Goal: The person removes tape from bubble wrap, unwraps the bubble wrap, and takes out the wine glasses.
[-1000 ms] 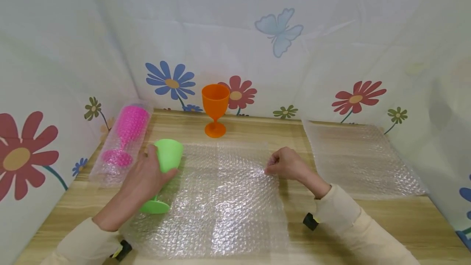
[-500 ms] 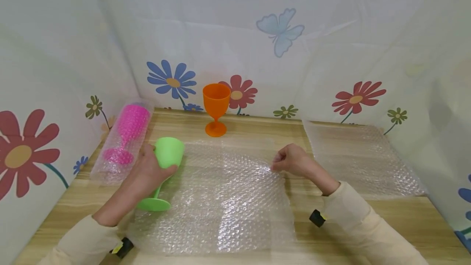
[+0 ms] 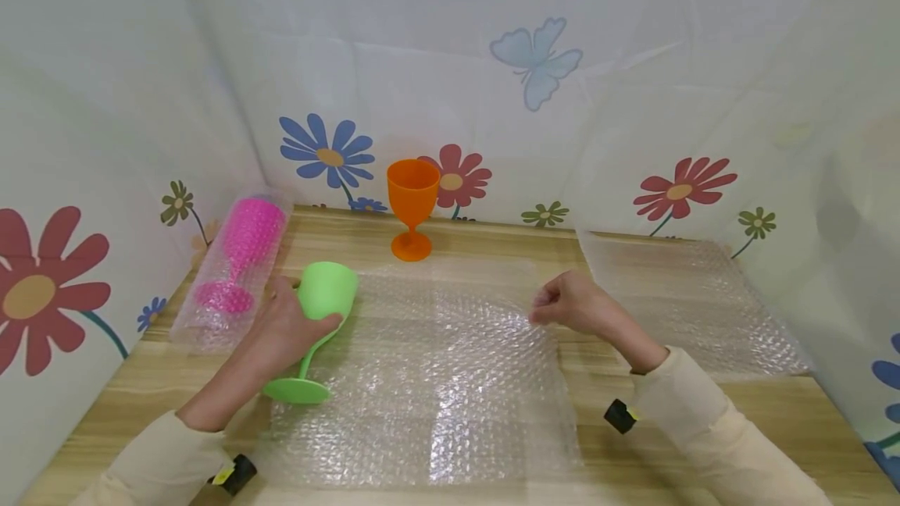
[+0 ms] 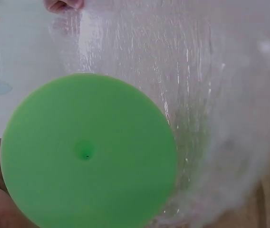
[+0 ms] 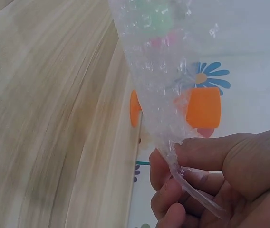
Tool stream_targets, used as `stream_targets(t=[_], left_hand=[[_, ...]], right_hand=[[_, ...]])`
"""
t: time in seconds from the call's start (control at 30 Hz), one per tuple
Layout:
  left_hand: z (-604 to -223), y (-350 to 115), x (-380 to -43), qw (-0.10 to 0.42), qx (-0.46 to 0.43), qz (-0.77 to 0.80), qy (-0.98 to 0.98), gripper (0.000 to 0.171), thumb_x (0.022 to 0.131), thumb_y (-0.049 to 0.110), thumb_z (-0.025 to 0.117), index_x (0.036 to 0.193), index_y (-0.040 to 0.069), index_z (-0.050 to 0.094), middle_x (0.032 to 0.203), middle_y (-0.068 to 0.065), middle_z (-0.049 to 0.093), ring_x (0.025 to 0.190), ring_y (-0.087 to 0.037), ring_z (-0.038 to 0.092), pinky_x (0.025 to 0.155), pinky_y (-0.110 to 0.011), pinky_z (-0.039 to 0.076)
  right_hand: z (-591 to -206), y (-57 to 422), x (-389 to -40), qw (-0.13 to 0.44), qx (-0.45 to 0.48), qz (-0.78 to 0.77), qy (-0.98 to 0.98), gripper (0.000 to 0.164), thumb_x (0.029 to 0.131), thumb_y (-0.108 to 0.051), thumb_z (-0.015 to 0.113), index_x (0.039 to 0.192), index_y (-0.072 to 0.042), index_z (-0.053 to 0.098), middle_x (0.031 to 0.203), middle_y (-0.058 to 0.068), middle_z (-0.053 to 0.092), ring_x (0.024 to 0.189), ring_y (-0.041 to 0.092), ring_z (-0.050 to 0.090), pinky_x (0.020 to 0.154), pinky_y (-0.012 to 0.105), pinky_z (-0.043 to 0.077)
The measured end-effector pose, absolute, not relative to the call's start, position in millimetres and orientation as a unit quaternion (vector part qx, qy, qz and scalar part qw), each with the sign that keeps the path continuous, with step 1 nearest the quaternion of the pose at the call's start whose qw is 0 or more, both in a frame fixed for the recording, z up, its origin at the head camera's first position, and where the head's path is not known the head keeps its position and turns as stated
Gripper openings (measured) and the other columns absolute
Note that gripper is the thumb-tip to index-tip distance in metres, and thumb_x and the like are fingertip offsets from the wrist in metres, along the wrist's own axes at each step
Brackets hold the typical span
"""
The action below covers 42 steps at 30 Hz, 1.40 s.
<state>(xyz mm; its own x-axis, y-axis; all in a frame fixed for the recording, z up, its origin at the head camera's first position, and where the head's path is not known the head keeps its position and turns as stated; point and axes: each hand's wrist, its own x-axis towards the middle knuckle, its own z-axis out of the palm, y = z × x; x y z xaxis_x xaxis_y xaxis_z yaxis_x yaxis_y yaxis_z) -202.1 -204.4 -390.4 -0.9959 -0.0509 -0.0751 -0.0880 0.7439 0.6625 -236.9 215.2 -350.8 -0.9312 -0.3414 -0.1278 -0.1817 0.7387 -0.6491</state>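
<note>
The green goblet (image 3: 329,291) is just left of the middle of the frame, leaning a little, its bowl up towards the orange one and its round foot down at lower left. The left hand (image 3: 284,326) is wrapped about the bowl, thumb across the front; I cannot tell whether the foot touches what lies beneath. From the left wrist, the foot's flat underside, with a small dimple at its centre, fills the lower left of the view.

Under and beside the goblet, a clear bubble-wrap sheet (image 3: 422,381) spreads over the lower middle of the frame, shiny where the light catches it. The right hand (image 3: 573,303), right of centre and well apart from the left, pinches the sheet's edge between thumb and fingers; seen from the right wrist, the plastic is drawn into a crease at that grip.

Behind the sheet, the orange goblet (image 3: 413,194) stands upright near the back of the wooden table (image 3: 787,412). Over at the left, a pink goblet (image 3: 249,236) lies inside bubble wrap. On the right side of the frame lies a second sheet (image 3: 689,303) of wrap. A pale cloth backdrop (image 3: 422,69), printed with flowers and a blue butterfly, hangs around the table.
</note>
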Motion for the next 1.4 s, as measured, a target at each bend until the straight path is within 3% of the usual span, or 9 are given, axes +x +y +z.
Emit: stream_targets(t=[0.5, 0.8, 1.4], left_hand=[[-389, -202, -202, 0.048, -0.055, 0.335, 0.940, 0.103, 0.091, 0.044, 0.075, 0.147, -0.016, 0.014, 0.108, -0.033, 0.055, 0.086, -0.036, 0.059, 0.065, -0.041, 0.053], [-389, -202, -203, 0.052, -0.062, 0.337, 0.938, 0.103, 0.091, 0.043, 0.073, 0.150, -0.014, 0.012, 0.120, -0.037, 0.052, 0.098, -0.042, 0.057, 0.077, -0.050, 0.053], [-388, -203, -203, 0.058, -0.058, 0.330, 0.941, 0.104, 0.092, 0.043, 0.073, 0.151, -0.015, 0.010, 0.116, -0.036, 0.053, 0.096, -0.041, 0.058, 0.075, -0.049, 0.055]], right_hand=[[-336, 225, -231, 0.136, -0.134, -0.315, 0.930, 0.013, 0.091, -0.011, 0.079, 0.081, -0.005, 0.073, 0.071, 0.000, 0.063, 0.063, 0.011, 0.043, 0.057, 0.028, 0.036], [-328, 229, -228, 0.128, -0.147, -0.311, 0.930, 0.011, 0.089, -0.009, 0.080, 0.081, -0.004, 0.075, 0.071, 0.000, 0.064, 0.064, 0.012, 0.042, 0.056, 0.027, 0.035], [-321, 241, -225, 0.133, -0.136, -0.308, 0.932, 0.012, 0.090, -0.010, 0.079, 0.081, -0.004, 0.074, 0.070, 0.003, 0.062, 0.060, 0.011, 0.037, 0.053, 0.026, 0.030]])
